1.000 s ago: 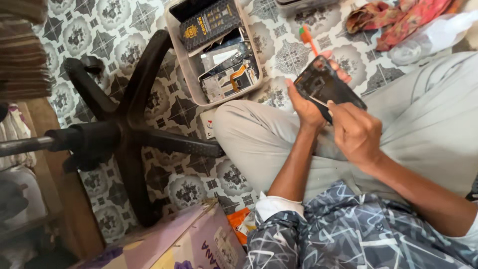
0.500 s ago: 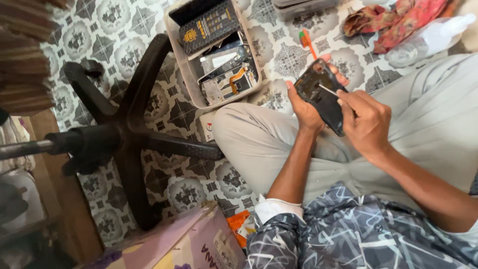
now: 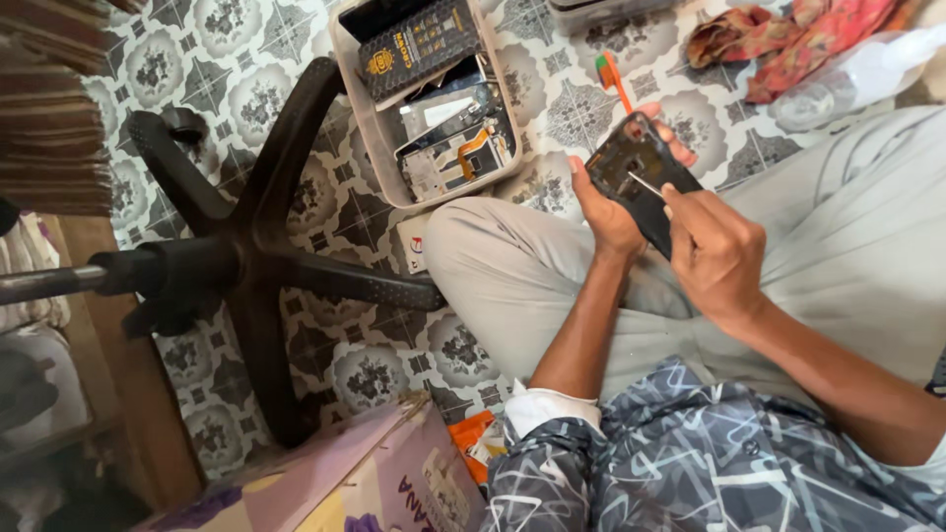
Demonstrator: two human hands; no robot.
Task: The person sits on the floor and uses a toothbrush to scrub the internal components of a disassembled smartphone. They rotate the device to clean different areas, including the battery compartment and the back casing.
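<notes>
I saw left hand fingers wrapped round opened black phone, back off, insides exposed, held above lap, right hand fingers pinching thin metal tool on it, parts tray on floor nearby

Single head-worn view, looking steeply down, close over the person's lap, patterned floor beyond

Black phone frame, grey floral-tiled floor, black chair base, orange-handled screwdriver.
</notes>
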